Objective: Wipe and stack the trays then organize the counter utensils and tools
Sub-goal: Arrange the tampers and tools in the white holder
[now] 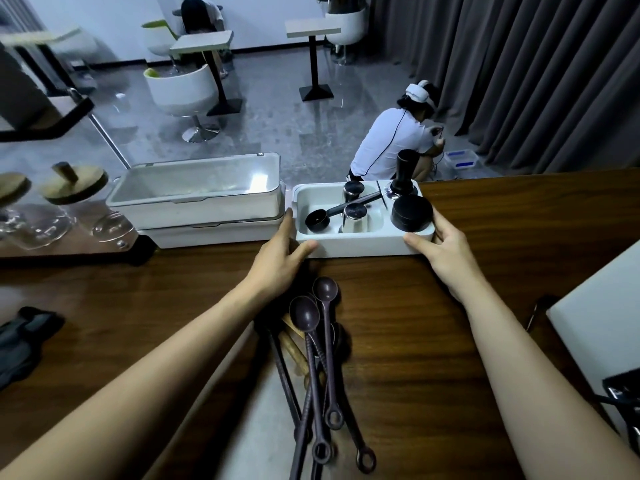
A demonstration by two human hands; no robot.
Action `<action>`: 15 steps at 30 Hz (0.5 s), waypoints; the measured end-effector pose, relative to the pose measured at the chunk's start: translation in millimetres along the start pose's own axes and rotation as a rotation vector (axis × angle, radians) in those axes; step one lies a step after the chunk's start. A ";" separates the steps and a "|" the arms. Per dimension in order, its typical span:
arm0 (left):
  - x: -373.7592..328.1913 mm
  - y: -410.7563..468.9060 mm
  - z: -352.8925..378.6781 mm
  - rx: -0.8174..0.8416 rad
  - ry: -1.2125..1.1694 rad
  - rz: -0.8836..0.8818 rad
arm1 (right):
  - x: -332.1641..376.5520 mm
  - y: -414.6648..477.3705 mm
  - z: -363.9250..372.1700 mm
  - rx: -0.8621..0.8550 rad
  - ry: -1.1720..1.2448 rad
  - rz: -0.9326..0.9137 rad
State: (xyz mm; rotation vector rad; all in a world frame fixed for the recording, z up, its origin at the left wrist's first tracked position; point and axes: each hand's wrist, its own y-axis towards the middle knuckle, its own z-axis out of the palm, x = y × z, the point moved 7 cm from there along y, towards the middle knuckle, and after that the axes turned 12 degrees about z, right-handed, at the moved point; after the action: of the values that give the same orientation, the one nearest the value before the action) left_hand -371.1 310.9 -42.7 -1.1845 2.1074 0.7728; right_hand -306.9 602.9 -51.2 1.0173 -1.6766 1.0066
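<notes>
Long-handled purple spoons lie in a loose bundle at 6 o'clock on the wooden counter, bowls pointing to 12, with a wooden handle half hidden under them. Just beyond them, at 12 o'clock, sits the white organiser tray, and both hands hold it by its ends. The left hand has its thumb on the front wall and its fingers up the left end. The right hand clasps the right front corner likewise. Inside stand two steel cups, a black scoop, a tamper and a black round tin. At 10 o'clock two white trays sit stacked, nearly touching the organiser. The step looks to be squaring the organiser against that stack. It should be slid flat, not lifted, with even pressure from both hands, since the tall tamper and cups could topple if it tips or jolts.
</notes>
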 end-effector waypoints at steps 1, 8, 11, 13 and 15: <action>3.4 -5.5 -2.4 0.014 -0.006 0.004 | -0.6 -1.4 1.0 -0.013 -0.001 0.006; 30.9 -88.8 -53.9 -0.070 -0.134 -0.038 | 12.4 -57.3 8.4 -0.185 -0.124 0.018; 52.2 -131.0 -82.5 -0.126 -0.140 -0.087 | 37.4 -92.7 35.3 -0.161 -0.092 -0.055; 60.7 -155.2 -99.1 -0.134 -0.136 -0.093 | 62.8 -119.6 68.5 -0.079 -0.004 -0.113; 70.5 -174.5 -116.8 -0.146 -0.136 -0.086 | 84.4 -141.3 110.2 0.008 0.023 -0.165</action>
State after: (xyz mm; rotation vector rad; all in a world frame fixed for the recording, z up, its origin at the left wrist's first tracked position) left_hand -272.5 112.9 -52.0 -1.2533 1.9037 0.9532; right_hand -227.9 438.4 25.8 1.1255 -1.5434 0.9136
